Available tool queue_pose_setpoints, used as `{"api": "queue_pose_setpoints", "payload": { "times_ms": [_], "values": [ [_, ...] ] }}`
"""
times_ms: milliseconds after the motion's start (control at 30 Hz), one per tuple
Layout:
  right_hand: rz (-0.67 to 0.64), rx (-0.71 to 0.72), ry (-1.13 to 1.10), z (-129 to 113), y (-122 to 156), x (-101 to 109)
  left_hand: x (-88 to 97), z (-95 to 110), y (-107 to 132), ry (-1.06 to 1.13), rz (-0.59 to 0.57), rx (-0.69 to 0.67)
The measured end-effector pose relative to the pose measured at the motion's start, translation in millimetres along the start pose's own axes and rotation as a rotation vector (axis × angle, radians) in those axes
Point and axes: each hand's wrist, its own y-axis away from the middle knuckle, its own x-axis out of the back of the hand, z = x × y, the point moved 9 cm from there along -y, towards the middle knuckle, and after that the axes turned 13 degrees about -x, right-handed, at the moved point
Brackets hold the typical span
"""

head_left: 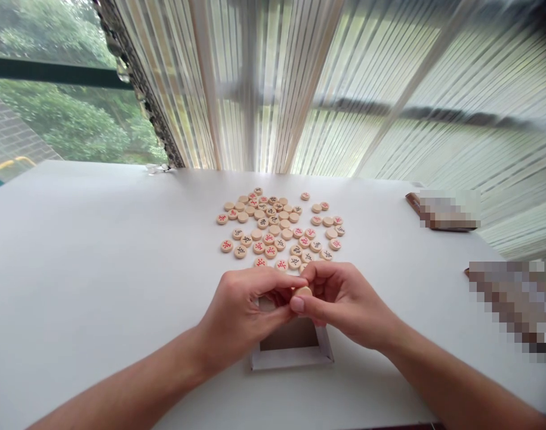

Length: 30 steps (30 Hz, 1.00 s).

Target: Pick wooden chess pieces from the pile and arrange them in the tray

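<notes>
Both my hands meet over a small white-rimmed box (292,357) near the table's front edge. My left hand (243,310) and my right hand (344,301) are closed in a pinch on one round wooden game piece (304,291) held between the fingertips. Just beyond them, several pale wooden discs (279,230) with red or black characters lie scattered flat on the white table (98,257). The box's inside is brown and mostly hidden by my hands.
Vertical blinds (344,89) hang behind the table's far edge, with a window onto trees at the left. Two blurred-out objects (447,210) sit near the table's right edge. A small clear item (157,169) lies at the back left.
</notes>
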Motion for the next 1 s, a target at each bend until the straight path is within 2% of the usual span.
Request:
{"api": "queue_pose_setpoints", "payload": {
  "times_ms": [200,400,633,1000],
  "values": [
    [-0.009,0.034,0.086,-7,3,0,-6.3,-5,0,0.219,0.005,0.103],
    [-0.072,0.055,0.036,-6,4,1,-5.1,-13,2,0.372,0.062,0.214],
    [-0.044,-0.016,-0.001,0,2,1,-5.7,-12,3,0.331,0.052,0.195],
    [-0.02,0.001,0.052,-3,3,0,-5.6,-8,2,0.292,0.033,0.163]
  ]
}}
